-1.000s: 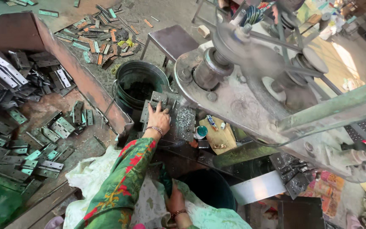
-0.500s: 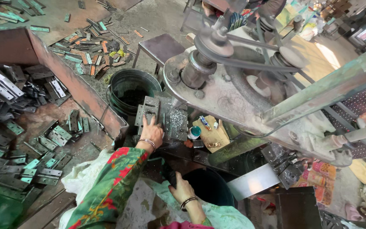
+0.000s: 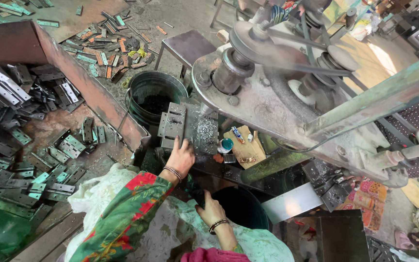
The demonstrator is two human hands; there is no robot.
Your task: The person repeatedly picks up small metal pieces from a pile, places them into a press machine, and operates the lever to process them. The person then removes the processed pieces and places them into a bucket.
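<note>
My left hand [image 3: 181, 157], in a floral sleeve with a bead bracelet, grips the near edge of a grey metal hinge plate [image 3: 172, 123]. The plate lies flat on the work table [image 3: 205, 132] of a belt-driven drilling machine [image 3: 263, 92], among metal shavings. My right hand [image 3: 211, 210], also with a bracelet, rests lower down on pale cloth over my lap, thumb spread, beside a dark round tub [image 3: 246, 208]. I see nothing in that hand.
A dark bucket [image 3: 151, 97] stands just behind the plate. A rusty bin wall [image 3: 88, 87] fences off a heap of hinge plates [image 3: 30, 131] on the left. More hinges litter the floor [image 3: 107, 53]. A small stool [image 3: 187, 46] stands behind. Small bottles sit on a board [image 3: 241, 145].
My left hand stays on the hinge plate at the machine table. My right hand has risen from low in my lap to beside the dark tub. The view has shifted slightly.
</note>
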